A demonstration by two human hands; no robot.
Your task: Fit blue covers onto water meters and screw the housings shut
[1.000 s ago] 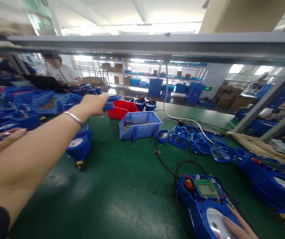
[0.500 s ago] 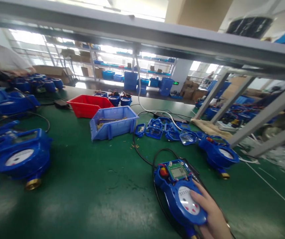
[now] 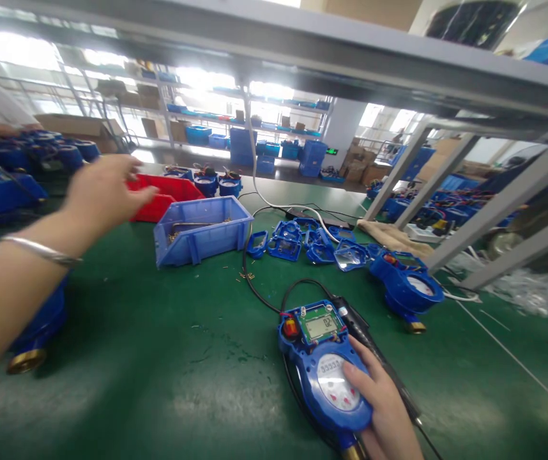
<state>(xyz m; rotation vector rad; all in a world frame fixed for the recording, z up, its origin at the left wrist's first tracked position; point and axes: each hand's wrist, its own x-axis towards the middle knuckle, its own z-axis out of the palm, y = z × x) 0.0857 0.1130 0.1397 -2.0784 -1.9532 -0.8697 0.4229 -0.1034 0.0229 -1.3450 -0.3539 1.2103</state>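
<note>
A blue water meter [image 3: 324, 364] with a green display and white dial lies on the green table [image 3: 188, 358] at lower right of centre. My right hand [image 3: 384, 409] rests on its dial end, fingers curled over its side. My left hand [image 3: 104, 191], with a bracelet on the wrist, is stretched out above the table toward the red bin [image 3: 159, 195] and the blue bin [image 3: 202, 230]; its fingers are spread and hold nothing. Another blue meter [image 3: 34, 326] lies under my left forearm.
Several blue clear-windowed covers [image 3: 312, 246] lie behind the meter, with one more meter [image 3: 405, 291] to the right. Black cables [image 3: 264, 300] loop across the table. A metal shelf frame [image 3: 446, 172] stands at right. Blue meters [image 3: 0, 185] are piled at far left.
My left hand has risen from the meter at the left edge and reached forward toward the bins. The view shifted slightly; my right hand stays on the meter.
</note>
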